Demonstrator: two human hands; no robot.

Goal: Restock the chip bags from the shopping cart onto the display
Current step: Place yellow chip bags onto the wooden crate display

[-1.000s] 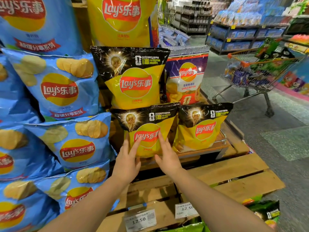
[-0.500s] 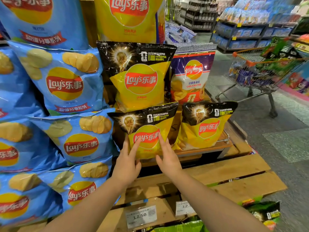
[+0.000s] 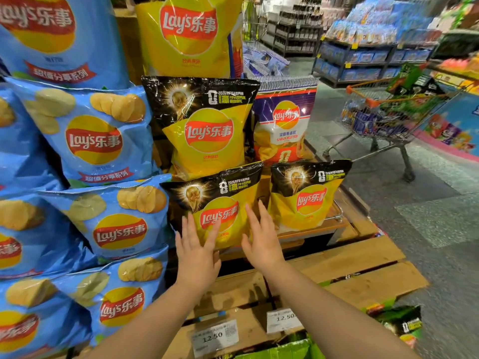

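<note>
The yellow bag [image 3: 220, 211] stands upright on the wooden display [image 3: 337, 257], leaning back against the bigger bag [image 3: 204, 125] behind it and just beside a matching bag [image 3: 308, 195], so its logo faces the aisle; this looks like a final straightening of a bag already in place. The left hand [image 3: 197, 252] and right hand [image 3: 261, 242] are both spread flat with straight fingers, laid on the bag's lower front at either side, steadying it and gripping nothing. The cart [image 3: 386, 117] with more stock waits well apart, across the aisle.
</note>
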